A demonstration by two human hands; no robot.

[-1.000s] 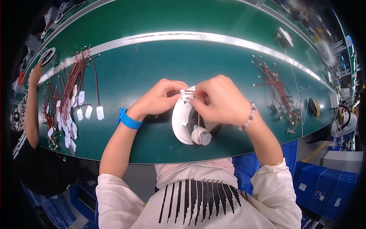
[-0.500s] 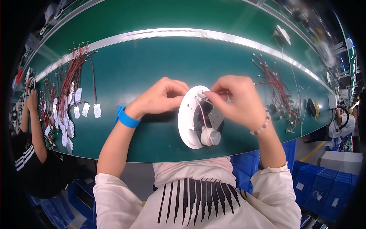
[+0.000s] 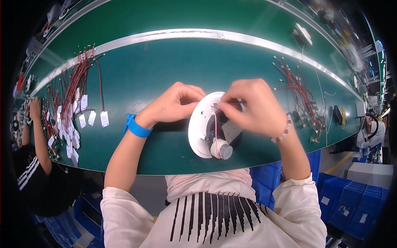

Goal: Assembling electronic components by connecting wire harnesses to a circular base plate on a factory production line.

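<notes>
Centrally, the white round housing [image 3: 197,134] tilts over the green table [image 3: 165,151], long axis running away from you, motor [image 3: 223,151] nearest. Your left hand [image 3: 175,104] grips its rim; your right hand [image 3: 253,108] pinches wiring. Blue bins [image 3: 349,205] stand rightward, contents unclear.

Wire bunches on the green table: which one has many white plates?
The left bunch, at the person's left: white plates cluster along its lower part; the right bunch shows no such cluster.

- head view: fisheye, worn on head, facing down
- near range; left hand [image 3: 171,105] and right hand [image 3: 255,108] close to centre
- wearer's shirt [image 3: 248,235] at 6 o'clock, green worktop [image 3: 165,62] toward 12
</notes>
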